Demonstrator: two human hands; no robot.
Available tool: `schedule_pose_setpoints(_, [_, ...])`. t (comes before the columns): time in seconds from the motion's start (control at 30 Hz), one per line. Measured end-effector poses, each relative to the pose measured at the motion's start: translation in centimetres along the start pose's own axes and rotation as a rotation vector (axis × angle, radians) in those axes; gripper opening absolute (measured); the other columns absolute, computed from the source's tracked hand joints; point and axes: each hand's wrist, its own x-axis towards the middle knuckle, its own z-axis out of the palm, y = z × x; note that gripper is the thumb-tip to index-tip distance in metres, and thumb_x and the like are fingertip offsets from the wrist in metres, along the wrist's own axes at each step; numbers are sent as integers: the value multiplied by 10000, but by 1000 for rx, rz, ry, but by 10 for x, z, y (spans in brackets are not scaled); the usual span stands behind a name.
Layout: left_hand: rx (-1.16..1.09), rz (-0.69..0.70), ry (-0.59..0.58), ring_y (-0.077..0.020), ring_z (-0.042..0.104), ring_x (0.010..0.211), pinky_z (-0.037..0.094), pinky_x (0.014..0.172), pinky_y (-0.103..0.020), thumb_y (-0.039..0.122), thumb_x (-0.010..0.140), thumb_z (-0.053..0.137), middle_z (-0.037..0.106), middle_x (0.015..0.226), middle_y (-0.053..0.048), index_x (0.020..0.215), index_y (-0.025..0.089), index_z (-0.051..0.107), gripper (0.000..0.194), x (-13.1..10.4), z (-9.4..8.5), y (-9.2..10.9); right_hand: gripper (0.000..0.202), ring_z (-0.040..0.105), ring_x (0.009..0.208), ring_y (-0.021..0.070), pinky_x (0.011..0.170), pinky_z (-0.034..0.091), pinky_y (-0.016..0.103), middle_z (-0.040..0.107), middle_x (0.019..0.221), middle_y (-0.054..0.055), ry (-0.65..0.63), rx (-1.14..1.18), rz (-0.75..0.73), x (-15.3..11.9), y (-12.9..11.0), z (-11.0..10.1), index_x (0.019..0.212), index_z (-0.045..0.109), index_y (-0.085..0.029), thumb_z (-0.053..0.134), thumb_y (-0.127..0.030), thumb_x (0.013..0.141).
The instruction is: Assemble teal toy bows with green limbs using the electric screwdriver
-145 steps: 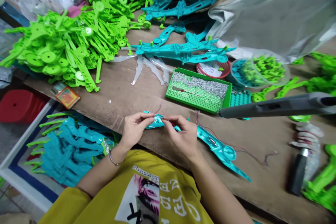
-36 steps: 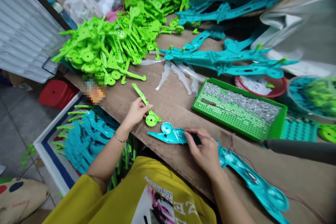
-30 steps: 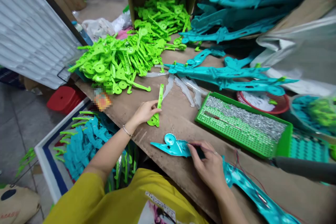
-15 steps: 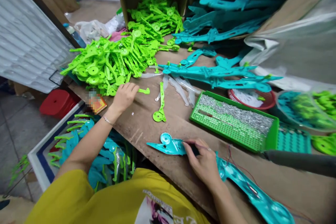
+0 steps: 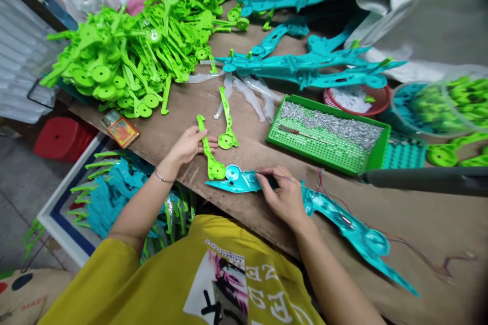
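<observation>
- In the head view, the left hand (image 5: 192, 144) is grasping 1 lime-green plastic lever (image 5: 207, 150) between thumb and fingers; the lever's rounded end is lying just beside the teal shell.
- The right hand (image 5: 284, 193) is pinching the glossy, hollow teal shell (image 5: 242, 183), which is resting along the near edge of the brown worktop (image 5: 400, 213) and showing a pointed end and a round dish.
- Right of that hand, a long teal section (image 5: 343, 218) is tapering to a point; the hand is hiding any join. Thin dark-red wires (image 5: 415, 251) are trailing beyond it.
- A 2nd green lever (image 5: 227, 139), disc-ended, is lying flat beyond the left hand.
- A perforated green tray (image 5: 308, 148) is holding small silvery metal pieces (image 5: 335, 124) and a slim screwdriver (image 5: 301, 133).
- Similar green parts (image 5: 114, 61) are forming a tangled heap; translucent, notched strips (image 5: 249, 96) are lying near stacked teal shells (image 5: 297, 68).
- The mustard shirt (image 5: 160, 274) is carrying white lettering, partly readable as "LOSEMYSELF". The orange-faced box (image 5: 124, 132) is showing print too small to read.
</observation>
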Motion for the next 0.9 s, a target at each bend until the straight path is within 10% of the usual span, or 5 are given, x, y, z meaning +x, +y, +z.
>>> schedule_pose_setpoints(0.2, [-157, 111, -185, -206, 750, 822, 627, 782, -403, 231, 934, 611, 726, 936, -92, 938, 179, 513, 112, 17, 24, 7, 147, 668, 756, 218, 713, 531, 363, 702, 772, 58, -25, 7, 60, -1, -1, -1, 837, 651, -212, 574, -301, 926])
schedule_pose_setpoints(0.43, [-239, 223, 48, -167, 735, 753, 617, 842, -454, 220, 906, 636, 682, 820, 1, 945, 193, 486, 157, -7, 7, -21, 132, 654, 767, 214, 725, 515, 358, 698, 787, 58, -38, 18, 42, -1, 1, 0, 847, 650, -199, 583, -286, 923])
schedule_pose_setpoints(0.9, [-344, 276, 119, -184, 735, 859, 559, 930, -480, 298, 873, 669, 647, 815, 32, 937, 226, 441, 248, -15, 13, -45, 131, 666, 766, 215, 724, 537, 371, 705, 795, 64, -49, 20, 50, -3, 1, 0, 857, 648, -209, 573, -291, 925])
